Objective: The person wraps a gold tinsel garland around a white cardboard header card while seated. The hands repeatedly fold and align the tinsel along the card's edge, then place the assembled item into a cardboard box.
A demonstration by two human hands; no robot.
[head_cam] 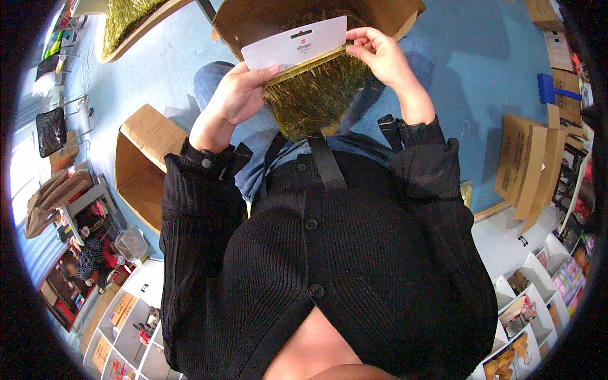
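A white header card (297,43) with a hang slot and small printing is stretched between my two hands. Gold-green tinsel fringe (316,90) hangs from the card's lower edge over my lap. My left hand (242,92) pinches the card's lower left corner, thumb on its face. At the card's right end, my right hand (377,52) grips the edge between thumb and fingers. Behind the card, an open cardboard box (251,19) stands between my knees, with more dark fringe at its opening.
An open carton (142,166) stands on the blue floor at left. Gold tinsel lies on a wooden-edged surface (142,35) at upper left. Flattened cartons (522,166) lean at right. White compartment shelves (536,285) hold small goods. A person (90,259) is at far left.
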